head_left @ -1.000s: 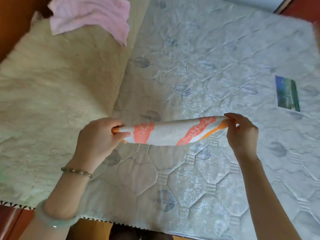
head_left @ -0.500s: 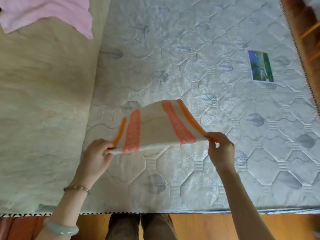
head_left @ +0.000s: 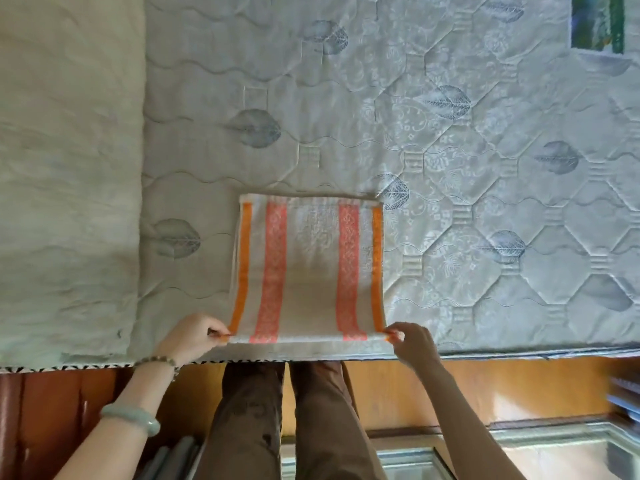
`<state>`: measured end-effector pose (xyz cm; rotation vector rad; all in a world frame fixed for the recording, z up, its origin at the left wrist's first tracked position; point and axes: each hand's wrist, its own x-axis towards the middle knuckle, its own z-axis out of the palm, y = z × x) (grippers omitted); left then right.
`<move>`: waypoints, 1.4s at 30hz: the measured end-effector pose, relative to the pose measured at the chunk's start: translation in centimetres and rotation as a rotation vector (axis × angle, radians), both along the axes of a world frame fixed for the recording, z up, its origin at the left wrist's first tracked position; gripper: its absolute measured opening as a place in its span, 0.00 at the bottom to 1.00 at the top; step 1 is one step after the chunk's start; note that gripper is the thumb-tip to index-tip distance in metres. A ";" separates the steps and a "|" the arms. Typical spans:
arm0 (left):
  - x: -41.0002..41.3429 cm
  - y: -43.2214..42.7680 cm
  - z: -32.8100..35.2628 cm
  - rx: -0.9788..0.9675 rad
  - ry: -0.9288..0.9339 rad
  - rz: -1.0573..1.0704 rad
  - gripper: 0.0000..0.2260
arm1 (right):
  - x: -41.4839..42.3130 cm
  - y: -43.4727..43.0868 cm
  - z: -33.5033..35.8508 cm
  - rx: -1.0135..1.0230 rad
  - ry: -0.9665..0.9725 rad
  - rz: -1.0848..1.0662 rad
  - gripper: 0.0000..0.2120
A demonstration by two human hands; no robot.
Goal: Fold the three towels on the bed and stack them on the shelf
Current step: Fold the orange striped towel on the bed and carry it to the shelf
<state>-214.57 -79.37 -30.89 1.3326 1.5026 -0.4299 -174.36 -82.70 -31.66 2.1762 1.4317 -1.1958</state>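
Soft daylight fills the scene, strongest to the right of the striped towel [head_left: 308, 268], where the quilted mattress [head_left: 485, 202] takes a pale sheen, while the blanket [head_left: 69, 168] to the towel's left looks duller and flatter. Below and right of the towel the wooden floor [head_left: 512, 403] carries a bright patch of glare, and the frame edge beyond it is smeared with blur. Fine detail is slightly soft throughout.

**No readable text**

Nothing in the frame can be read. The card [head_left: 596, 22] at the upper right, cut by the top edge, shows only blurred blue and green print. The towel [head_left: 308, 268] at lower centre has woven figures in its red stripes, too soft to tell as letters. The mattress [head_left: 450, 133] carries leaf and flower motifs.
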 end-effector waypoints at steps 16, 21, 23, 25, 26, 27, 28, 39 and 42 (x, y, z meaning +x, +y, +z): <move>2.0 19.8 -5.8 0.464 -0.005 0.576 0.12 | 0.0 22.8 -7.3 0.448 0.169 -0.428 0.08; 4.5 19.9 -8.7 0.560 0.318 0.382 0.18 | -1.6 23.4 -9.4 0.556 -0.015 -0.236 0.11; 6.4 18.2 -8.9 0.746 0.345 0.193 0.25 | -3.6 22.4 -9.8 0.707 -0.138 -0.053 0.19; 8.9 16.2 -9.1 0.849 0.208 -0.074 0.27 | -7.2 21.0 -9.4 0.692 -0.098 0.189 0.25; 10.0 15.1 -9.6 0.848 0.147 -0.195 0.28 | -9.2 20.1 -9.5 0.647 -0.048 0.322 0.26; 10.8 14.1 -10.3 0.831 0.112 -0.289 0.29 | -11.0 19.0 -10.1 0.615 -0.003 0.450 0.26; 11.3 13.1 -11.2 0.805 0.106 -0.348 0.30 | -12.3 18.1 -10.9 0.612 0.019 0.549 0.26; 7.9 10.7 -13.8 0.618 0.344 -0.278 0.34 | -5.9 16.2 -13.3 0.545 -0.092 0.450 0.28; 8.9 11.1 -13.1 0.622 0.352 -0.224 0.36 | -4.6 16.5 -13.0 0.547 -0.029 0.402 0.30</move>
